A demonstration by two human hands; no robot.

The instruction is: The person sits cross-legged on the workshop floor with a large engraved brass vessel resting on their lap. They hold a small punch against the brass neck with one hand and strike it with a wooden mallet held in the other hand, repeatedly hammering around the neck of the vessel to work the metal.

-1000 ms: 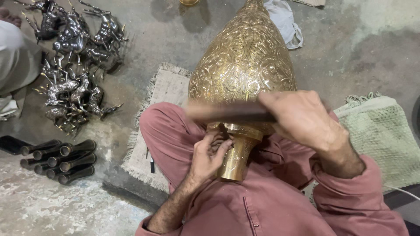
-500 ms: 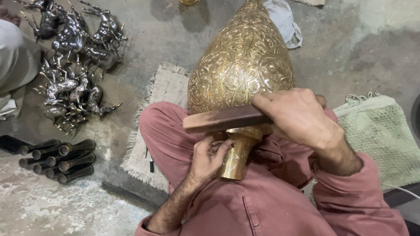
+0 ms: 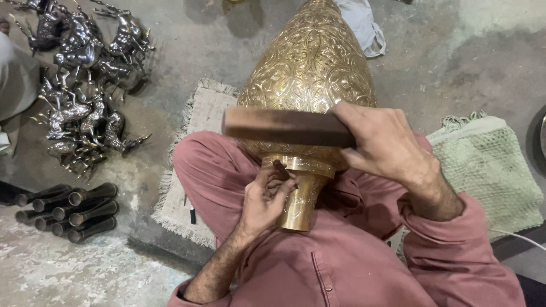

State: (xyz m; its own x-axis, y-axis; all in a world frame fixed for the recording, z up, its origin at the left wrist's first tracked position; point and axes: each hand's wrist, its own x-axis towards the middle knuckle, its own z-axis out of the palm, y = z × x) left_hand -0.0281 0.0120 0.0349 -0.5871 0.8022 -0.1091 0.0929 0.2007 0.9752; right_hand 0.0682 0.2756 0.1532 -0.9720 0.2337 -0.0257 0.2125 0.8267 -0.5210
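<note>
Right hand point(image 3: 387, 145): fingers wrapped around one end of a flat wooden block point(image 3: 287, 126), dark brown and oblong. The block is held level, crosswise, over the lower shoulder of a large engraved brass vase point(image 3: 310, 74). I cannot tell whether wood and metal actually meet.

Left hand point(image 3: 267, 196): curled in against the neck of the vase, fingertips pinching a small dark punch-like tool point(image 3: 280, 167) whose tip sits at the raised collar just below the body. The rest of the hand rests against the flared brass neck.

The vase lies across the seated person's lap, mouth end toward the body, pointed end away over the floor. Its surface is covered in fine scrolled patterning, bright gold in tone. Legs in dusty-rose trousers are folded beneath it; sleeves of the same colour are pushed up on both forearms.

Under the left knee, a pale fringed mat point(image 3: 199, 131) with a small dark object lying on it near the edge. To the person's right, a light green woven cloth point(image 3: 489, 165) spread on the concrete, and a thin white cable point(image 3: 523, 236) crossing by its lower corner.

Further left on the floor: a heap of silver-coloured deer figurines point(image 3: 85, 91), antlers tangled together. Below those, a row of dark metal tubes point(image 3: 68, 210) lying side by side. A bundle of whitish fabric point(image 3: 364, 25) sits beyond the vase's far end.
</note>
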